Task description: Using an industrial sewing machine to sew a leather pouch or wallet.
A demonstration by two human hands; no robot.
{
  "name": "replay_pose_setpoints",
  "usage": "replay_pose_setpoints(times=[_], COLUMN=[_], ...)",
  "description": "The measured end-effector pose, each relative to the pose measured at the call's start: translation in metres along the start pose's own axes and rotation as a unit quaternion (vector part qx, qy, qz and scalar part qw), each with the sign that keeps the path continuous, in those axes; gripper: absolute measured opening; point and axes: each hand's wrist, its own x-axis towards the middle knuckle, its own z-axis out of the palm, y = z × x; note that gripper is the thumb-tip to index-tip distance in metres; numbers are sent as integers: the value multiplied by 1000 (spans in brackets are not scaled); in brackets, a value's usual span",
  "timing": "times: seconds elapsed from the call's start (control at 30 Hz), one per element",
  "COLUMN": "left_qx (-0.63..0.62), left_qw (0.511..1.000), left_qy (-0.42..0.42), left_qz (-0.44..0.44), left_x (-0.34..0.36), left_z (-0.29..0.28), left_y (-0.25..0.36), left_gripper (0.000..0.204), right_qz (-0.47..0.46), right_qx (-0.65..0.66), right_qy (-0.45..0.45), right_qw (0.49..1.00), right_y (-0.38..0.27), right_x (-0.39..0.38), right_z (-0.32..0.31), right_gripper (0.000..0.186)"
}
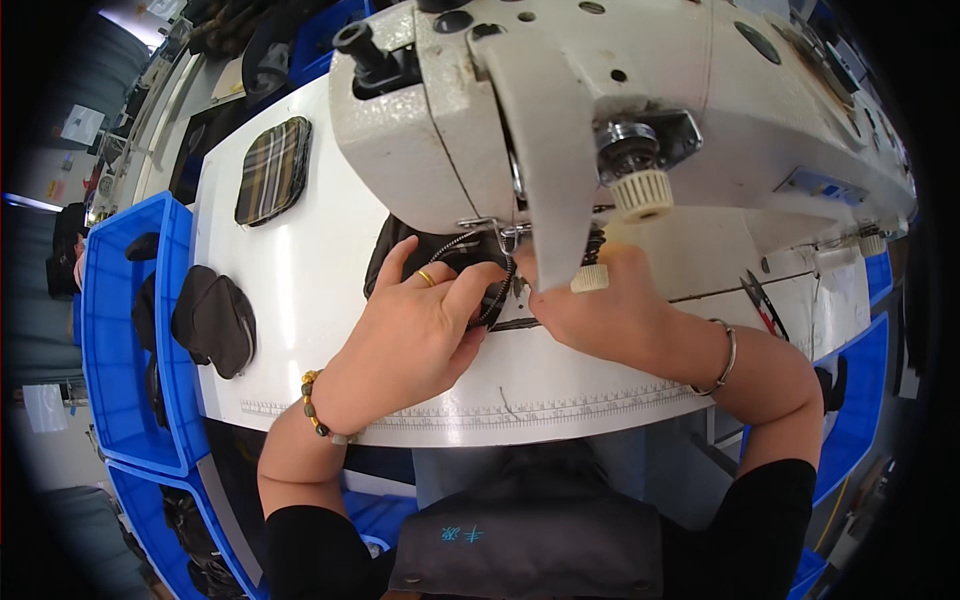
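Note:
A cream industrial sewing machine (640, 90) fills the top of the head view. Under its needle area lies a black fabric piece with a zipper (455, 252). My left hand (420, 325), with a gold ring and a beaded bracelet, presses on this piece and pinches its zipper edge. My right hand (600, 305), with a silver bangle on the wrist, holds the same piece from the right, just below the machine head. Part of the fabric and both sets of fingertips are hidden by the machine.
A white table (300, 300) with a printed ruler along its front edge carries a plaid pouch piece (273, 170) at back left. A dark pouch (215, 320) overhangs the left edge beside blue bins (125, 330). Small snips (762, 300) lie at right.

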Motion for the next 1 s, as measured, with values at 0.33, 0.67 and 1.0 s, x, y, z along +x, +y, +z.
replay_pose_setpoints(times=[0.33,0.67,1.0], left_qx=[28,156,154], left_qw=[997,968,970], left_qy=[56,178,176], left_qz=[34,81,66], left_x=[5,4,7], left_z=[7,17,15], left_y=[-6,-6,-3], left_gripper=[45,27,27], right_qz=[-124,-55,-48], right_qx=[51,-5,46], right_qy=[-107,-45,-39], right_qw=[985,997,997], right_y=[-25,-14,-21], right_x=[-17,-7,-3], right_z=[-28,-10,-2], right_gripper=[14,9,22])
